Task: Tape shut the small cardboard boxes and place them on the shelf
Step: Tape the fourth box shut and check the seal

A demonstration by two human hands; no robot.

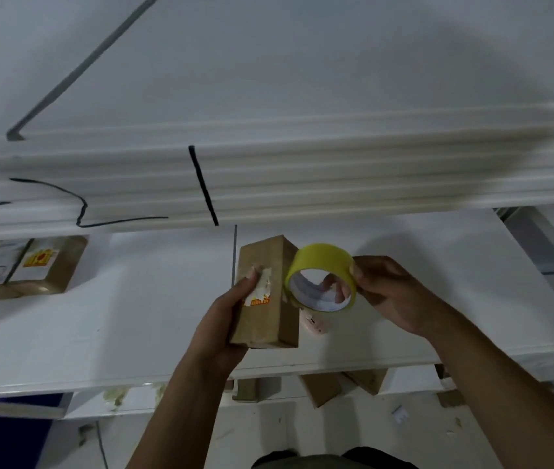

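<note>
Head view: left hand point(225, 319) grips one small cardboard box point(267, 294) upright above the white shelf point(116, 316), thumb pressed on its torn label. Right hand point(390, 292) pinches one yellow tape roll point(321, 277), touching the box's right edge. Far left on the shelf lie two more boxes point(25, 265). Below the shelf's near edge, three further cartons point(319, 387) show partly.

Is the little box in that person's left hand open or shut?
Shut, as far as visible: the cardboard box shows flat, closed faces with no raised flap. Its far end is hidden.
</note>
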